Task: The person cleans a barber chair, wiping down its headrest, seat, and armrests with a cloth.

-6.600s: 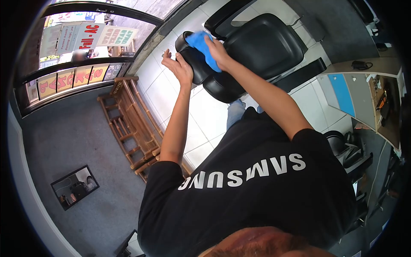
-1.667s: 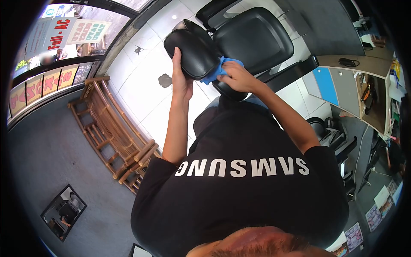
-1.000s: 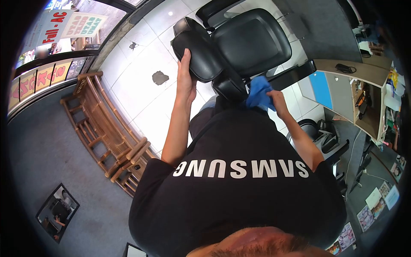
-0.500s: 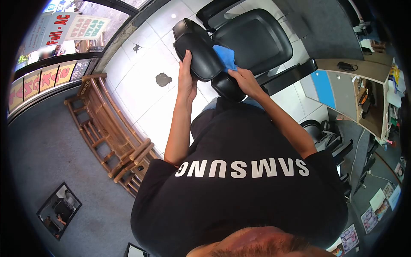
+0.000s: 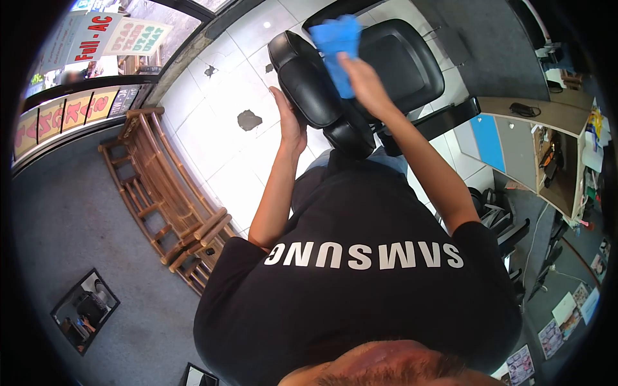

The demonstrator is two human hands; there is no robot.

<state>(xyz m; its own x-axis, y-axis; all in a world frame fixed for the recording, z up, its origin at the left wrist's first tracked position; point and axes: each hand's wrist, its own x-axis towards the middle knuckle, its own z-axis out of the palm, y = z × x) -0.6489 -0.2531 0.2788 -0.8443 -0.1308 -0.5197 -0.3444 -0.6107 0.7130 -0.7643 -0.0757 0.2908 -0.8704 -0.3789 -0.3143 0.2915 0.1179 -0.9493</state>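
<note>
Head view: crumpled blue cloth, glossy padded headrest

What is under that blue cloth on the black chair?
The blue cloth lies against the chair's black headrest cushion, pressed by the right hand. The left hand steadies the cushion's side. The surface right beneath the cloth is covered.

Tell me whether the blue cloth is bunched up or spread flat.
Bunched up. The blue cloth hangs crumpled from the right hand above the black chair's headrest, which the left hand steadies.
</note>
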